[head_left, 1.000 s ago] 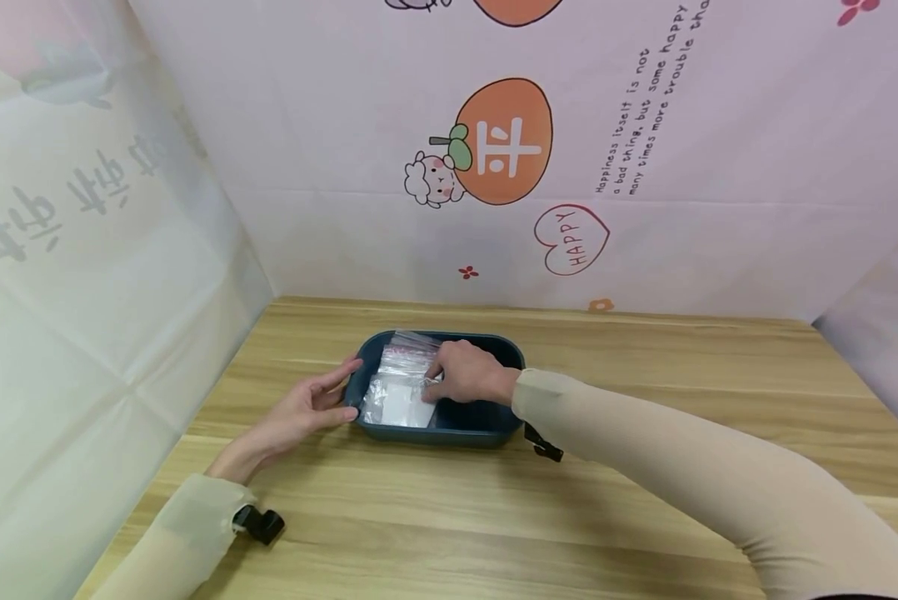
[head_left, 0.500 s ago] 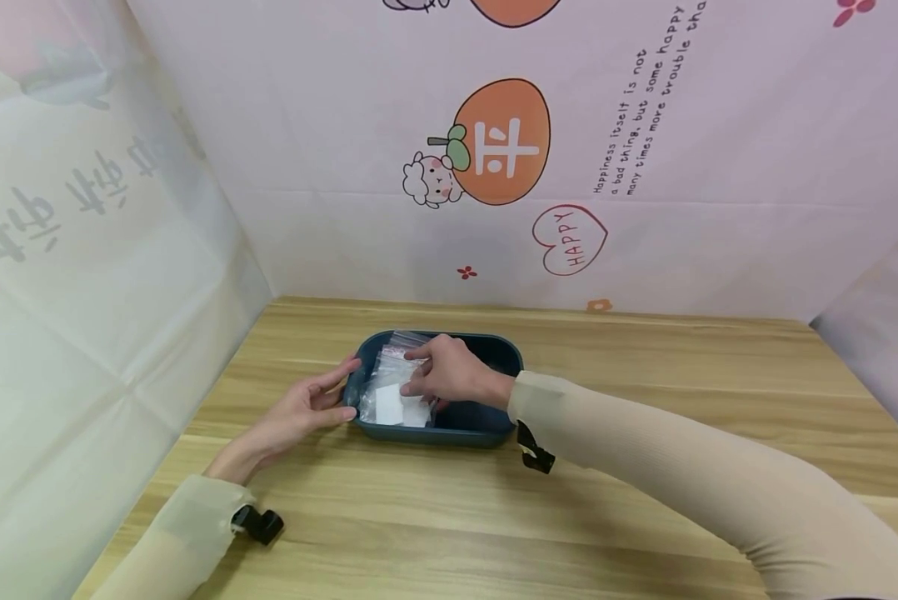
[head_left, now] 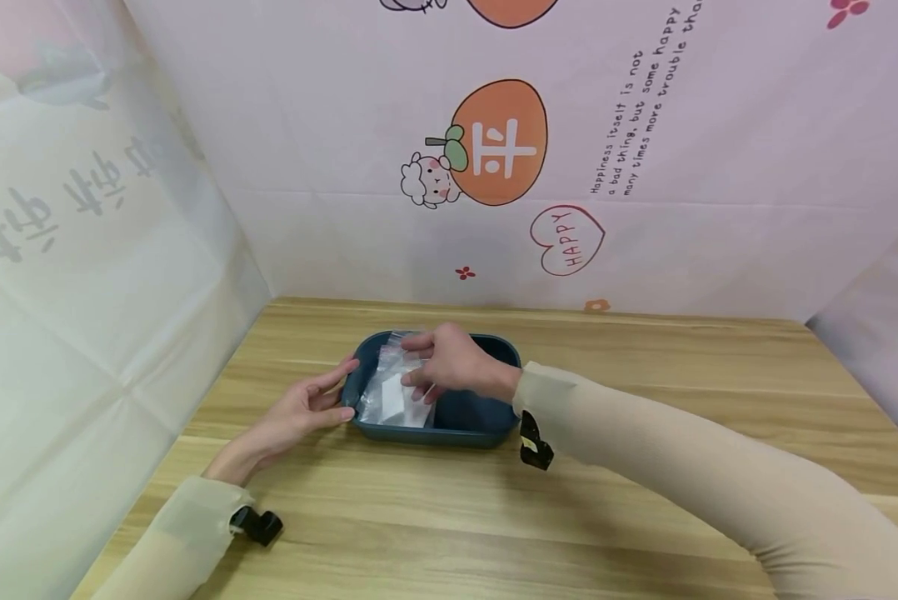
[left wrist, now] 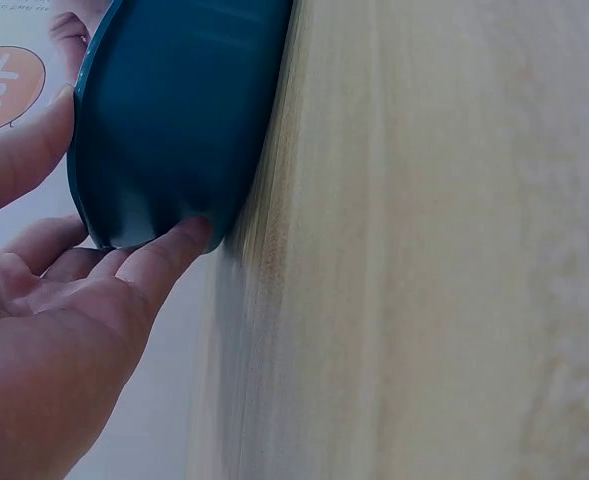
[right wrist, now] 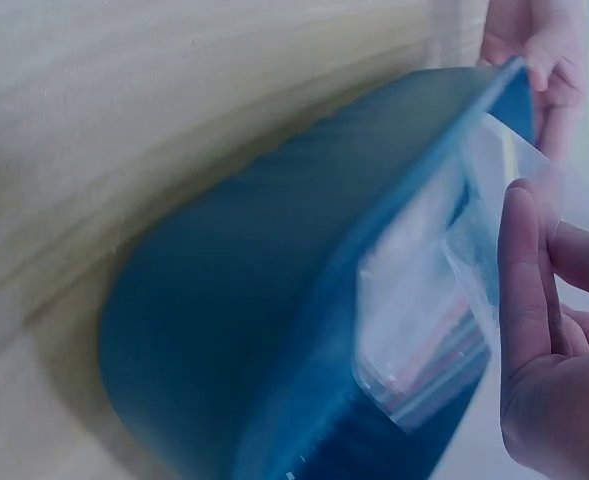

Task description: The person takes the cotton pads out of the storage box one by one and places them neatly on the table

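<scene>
A person's left hand (head_left: 291, 417) is gripping the left end of a blue tub (head_left: 434, 436), which is resting upright on a wood-grain surface (head_left: 419, 517). The thumb and fingers of that hand are spreading well apart around the tub's end, touching its rim and outer wall. The right hand (head_left: 456, 358) is hanging over the middle of the tub, its thumb and fingers pinching a clear bag (head_left: 393, 397); in the right wrist view, thin film is showing at the fingertips. A white patch is showing through this bag. More bags (head_left: 391, 354) are lying beneath it in the left part of the tub, with a reddish line running across near their far end; their overlap is hiding how many there are. Beige sleeves (head_left: 689, 450) are covering both arms, and a black device (head_left: 256, 525) is sitting at each wrist. Behind the surface, a pale cloth (head_left: 329, 167) is hanging, bearing an orange fruit drawing (head_left: 524, 125) and a red heart outline with the word HAPPY
</scene>
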### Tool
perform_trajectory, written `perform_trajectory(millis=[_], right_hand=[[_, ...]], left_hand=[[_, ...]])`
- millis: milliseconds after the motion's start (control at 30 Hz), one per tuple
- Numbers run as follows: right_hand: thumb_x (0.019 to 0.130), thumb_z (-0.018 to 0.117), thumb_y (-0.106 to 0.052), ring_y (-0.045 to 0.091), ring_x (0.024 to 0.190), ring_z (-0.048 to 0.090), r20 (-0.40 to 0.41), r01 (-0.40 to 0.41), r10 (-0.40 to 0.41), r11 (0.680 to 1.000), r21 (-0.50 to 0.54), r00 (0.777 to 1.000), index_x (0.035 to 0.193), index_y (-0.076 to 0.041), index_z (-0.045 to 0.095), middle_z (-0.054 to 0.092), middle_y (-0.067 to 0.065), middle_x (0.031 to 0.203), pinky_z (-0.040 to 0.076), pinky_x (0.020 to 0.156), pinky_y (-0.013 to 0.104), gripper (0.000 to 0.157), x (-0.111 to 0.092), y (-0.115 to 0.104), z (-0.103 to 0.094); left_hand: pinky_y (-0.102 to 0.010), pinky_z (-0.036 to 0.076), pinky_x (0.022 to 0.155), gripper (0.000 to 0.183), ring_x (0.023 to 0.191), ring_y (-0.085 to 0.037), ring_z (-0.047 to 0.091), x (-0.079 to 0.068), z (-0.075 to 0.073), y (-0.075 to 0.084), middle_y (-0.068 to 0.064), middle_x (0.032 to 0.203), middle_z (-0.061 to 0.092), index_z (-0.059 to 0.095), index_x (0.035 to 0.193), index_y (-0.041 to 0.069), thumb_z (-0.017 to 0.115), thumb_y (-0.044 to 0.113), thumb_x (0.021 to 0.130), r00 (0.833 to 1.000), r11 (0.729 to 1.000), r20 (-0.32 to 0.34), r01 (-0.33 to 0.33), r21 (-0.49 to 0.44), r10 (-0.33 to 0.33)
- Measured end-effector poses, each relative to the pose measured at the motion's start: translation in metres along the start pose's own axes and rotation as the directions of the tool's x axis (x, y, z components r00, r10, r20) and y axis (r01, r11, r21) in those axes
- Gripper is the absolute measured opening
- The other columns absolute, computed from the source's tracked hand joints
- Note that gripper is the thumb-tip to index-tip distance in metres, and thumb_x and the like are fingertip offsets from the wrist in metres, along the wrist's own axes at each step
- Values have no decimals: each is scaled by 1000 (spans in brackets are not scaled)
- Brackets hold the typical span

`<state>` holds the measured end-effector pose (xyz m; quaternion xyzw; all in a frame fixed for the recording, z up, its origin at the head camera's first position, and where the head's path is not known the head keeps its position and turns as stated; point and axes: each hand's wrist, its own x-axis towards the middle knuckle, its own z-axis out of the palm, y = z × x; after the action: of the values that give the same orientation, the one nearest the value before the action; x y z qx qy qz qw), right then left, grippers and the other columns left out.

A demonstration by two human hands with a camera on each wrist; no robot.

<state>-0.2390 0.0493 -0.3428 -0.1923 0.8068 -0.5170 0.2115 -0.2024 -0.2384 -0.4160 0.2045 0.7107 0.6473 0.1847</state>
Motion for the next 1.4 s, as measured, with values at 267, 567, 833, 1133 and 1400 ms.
perform_trajectory(millis=[267, 567, 833, 1133, 1400], right_hand=[[93, 79, 0, 24, 67, 74, -8, 42, -43, 996, -81, 999, 151, -2, 56, 64, 21, 140, 63, 69, 48, 62, -18, -18, -24], [94, 78, 2, 26, 71, 75, -38, 57, -61, 994, -91, 997, 155, -7, 52, 54, 13, 155, 63, 64, 42, 67, -49, -26, -70], [94, 79, -2, 33, 77, 75, -114, 71, -80, 995, -77, 990, 159, -7, 47, 50, 11, 159, 64, 66, 43, 73, -88, -14, -112], [97, 77, -7, 26, 82, 75, -195, 36, -28, 999, 37, 980, 160, -3, 42, 39, 12, 166, 64, 70, 41, 73, -132, 11, -140], [97, 78, -8, 26, 82, 76, -222, 10, 17, 993, 118, 975, 162, -1, 36, 33, 15, 168, 64, 70, 39, 78, -147, 44, -149]], left_hand=[[-23, 45, 105, 81, 153, -45, 20, -1, 0, -1, -16, 175, 2, 24, 167, 3, 70, 2, 100, 1000, 1000, -14, -3, 0, 3], [-23, 45, 106, 81, 153, -46, 19, 0, 1, 0, -16, 175, 1, 24, 167, 3, 70, 3, 100, 1000, 1000, -18, -4, 6, 4], [-24, 45, 105, 81, 153, -47, 21, -2, 0, -2, -16, 175, 2, 25, 167, 4, 71, 4, 101, 1000, 1000, -19, 1, 19, -1], [-24, 46, 105, 81, 152, -48, 21, -3, 1, -1, -17, 175, 1, 24, 166, 1, 70, 3, 100, 1000, 1000, -22, -6, 11, 6], [-23, 45, 106, 81, 153, -47, 19, -2, 1, 0, -16, 175, 1, 24, 167, 3, 70, 4, 101, 1000, 1000, -21, 0, 11, 0]])
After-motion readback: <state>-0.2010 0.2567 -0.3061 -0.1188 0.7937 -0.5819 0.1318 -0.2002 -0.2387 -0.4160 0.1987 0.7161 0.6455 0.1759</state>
